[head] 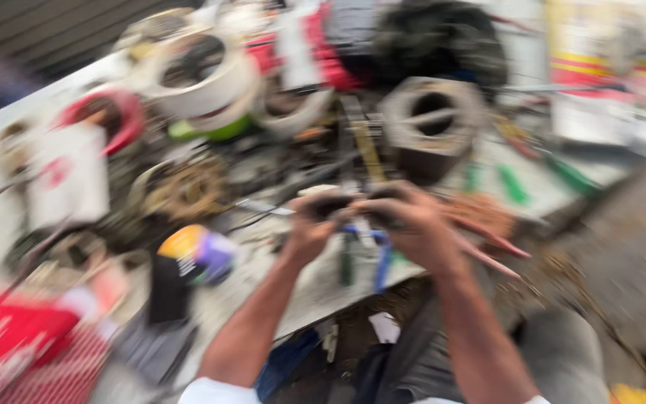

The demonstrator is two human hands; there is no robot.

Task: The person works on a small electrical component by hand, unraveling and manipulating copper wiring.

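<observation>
Both hands meet over the near edge of the cluttered desk (315, 292). The left hand (309, 224) and right hand (413, 224) each close around a small dark part (357, 206) held between them, its long axis running left-right; blur hides what it is.

Red ring (106, 116), white tape roll (200, 78), green-handled tools (514, 183)
</observation>
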